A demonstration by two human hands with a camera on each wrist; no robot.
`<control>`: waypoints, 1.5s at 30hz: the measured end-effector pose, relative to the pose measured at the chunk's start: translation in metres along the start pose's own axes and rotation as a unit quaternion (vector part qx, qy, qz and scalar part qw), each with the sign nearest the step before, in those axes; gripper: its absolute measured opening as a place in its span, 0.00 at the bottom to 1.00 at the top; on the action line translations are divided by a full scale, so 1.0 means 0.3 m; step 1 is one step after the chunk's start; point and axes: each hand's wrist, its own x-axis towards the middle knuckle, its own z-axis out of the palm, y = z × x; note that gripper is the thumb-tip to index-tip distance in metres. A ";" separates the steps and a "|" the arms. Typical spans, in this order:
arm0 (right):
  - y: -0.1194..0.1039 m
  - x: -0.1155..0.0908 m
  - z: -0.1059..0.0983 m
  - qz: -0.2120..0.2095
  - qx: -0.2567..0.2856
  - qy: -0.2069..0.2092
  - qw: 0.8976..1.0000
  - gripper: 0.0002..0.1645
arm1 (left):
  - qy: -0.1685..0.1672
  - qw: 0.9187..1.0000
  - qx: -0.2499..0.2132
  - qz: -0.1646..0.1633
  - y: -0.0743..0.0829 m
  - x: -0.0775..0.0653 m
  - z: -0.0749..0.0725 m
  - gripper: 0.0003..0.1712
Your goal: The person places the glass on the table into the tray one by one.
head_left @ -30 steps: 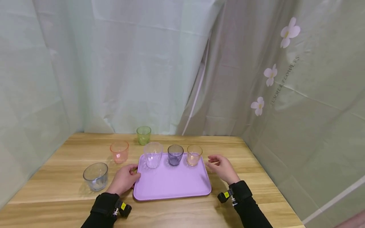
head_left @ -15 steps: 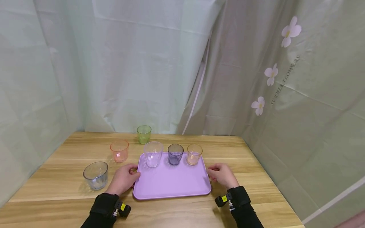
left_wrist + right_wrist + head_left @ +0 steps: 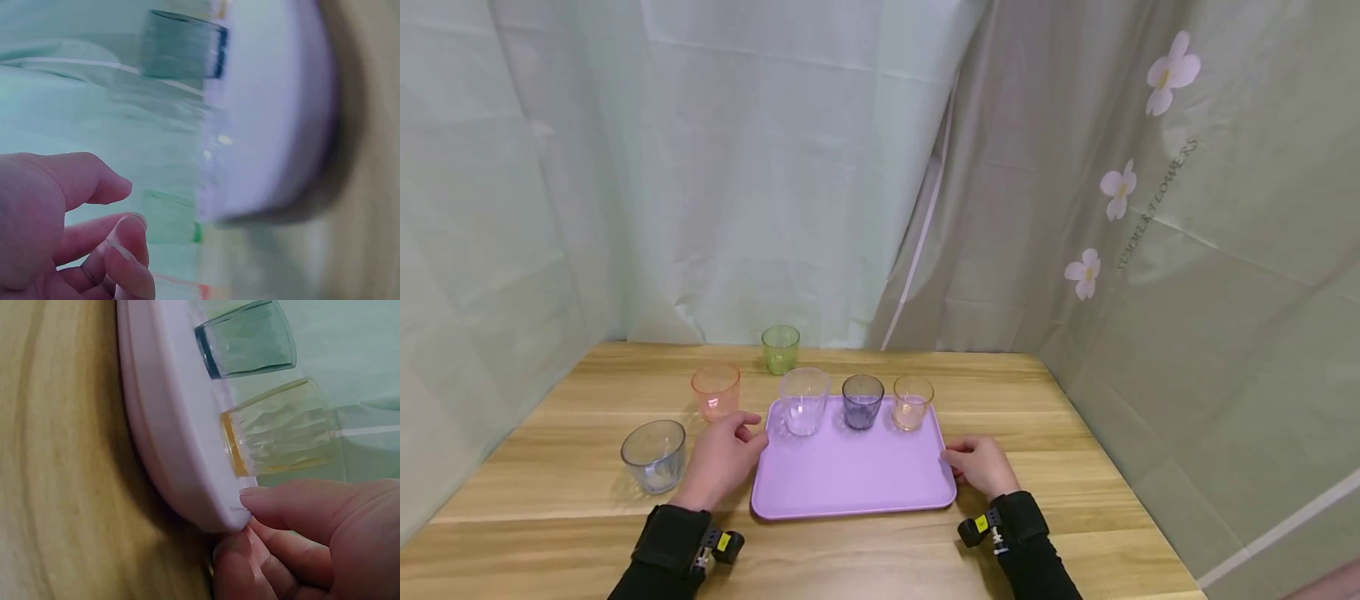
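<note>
A lilac tray (image 3: 853, 483) lies on the table, with a clear glass cup (image 3: 805, 408), a dark grey cup (image 3: 862, 404) and an amber cup (image 3: 912, 407) standing upright along its far side. My right hand (image 3: 983, 467) pinches the tray's right rim; in the right wrist view the thumb (image 3: 281, 503) is on top and the fingers are below. My left hand (image 3: 718, 458) is raised by the left rim, its fingers loosely bent. The left wrist view shows a gap between those fingers (image 3: 128, 244) and the tray, with nothing in them.
Left of the tray stand a wide bluish glass bowl (image 3: 655, 458) and an orange cup (image 3: 716, 390), both close to my left hand. A green cup (image 3: 781, 350) is at the table's back edge. Curtains (image 3: 775, 208) hang behind and at the sides.
My right hand has come in to the tray's right rim and taken hold of it. My left hand has let go of the left rim and lifted slightly. The cups stay put.
</note>
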 end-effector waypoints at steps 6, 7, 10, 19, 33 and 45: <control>-0.005 -0.007 -0.002 0.002 0.002 0.010 1.000 0.11 | 0.015 0.999 -0.044 0.015 0.061 -0.024 -0.042 0.23; -0.005 -0.007 -0.001 0.003 0.005 0.011 1.000 0.11 | 0.017 0.998 -0.055 0.016 0.068 -0.030 -0.050 0.22; -0.008 -0.008 0.002 0.009 0.012 0.010 1.000 0.12 | 0.016 0.996 -0.083 0.016 0.076 -0.047 -0.074 0.23; 0.007 0.001 0.013 0.018 0.017 0.006 1.000 0.13 | 0.028 0.989 -0.141 0.027 0.062 -0.079 -0.120 0.25; 0.000 -0.001 0.005 0.011 0.018 0.010 1.000 0.12 | 0.114 0.946 -0.293 0.074 0.008 -0.106 -0.271 0.26; 0.011 0.008 0.011 0.007 0.017 0.013 1.000 0.13 | 0.120 0.976 -0.178 -0.017 -0.150 -0.094 -0.352 0.49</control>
